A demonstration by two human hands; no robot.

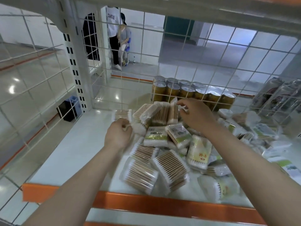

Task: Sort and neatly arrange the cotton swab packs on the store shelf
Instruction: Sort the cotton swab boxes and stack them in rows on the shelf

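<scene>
The left hand point(118, 134) reaches over the white shelf point(78, 149), fingers curled, pinching the near edge of a clear pack of wooden-stick cotton swabs point(122, 115) that lies flat at the back left of the pile. The right hand point(194, 115) hovers further back, fingers loosely bent and spread, its fingertips point(180, 103) at the top edge of an upright row of swab packs point(160, 113) leaning together near the wire grid back panel point(192, 59); whether it grips one or only touches it cannot be told. Between and below the two forearms sprawls the loose heap of cotton swab packs point(162, 162), some clear with wooden sticks, some with green-and-white labels, spreading to the right across the shelf toward its orange front edge point(162, 203). Behind the grid stand gold-labelled cans point(192, 93).
</scene>
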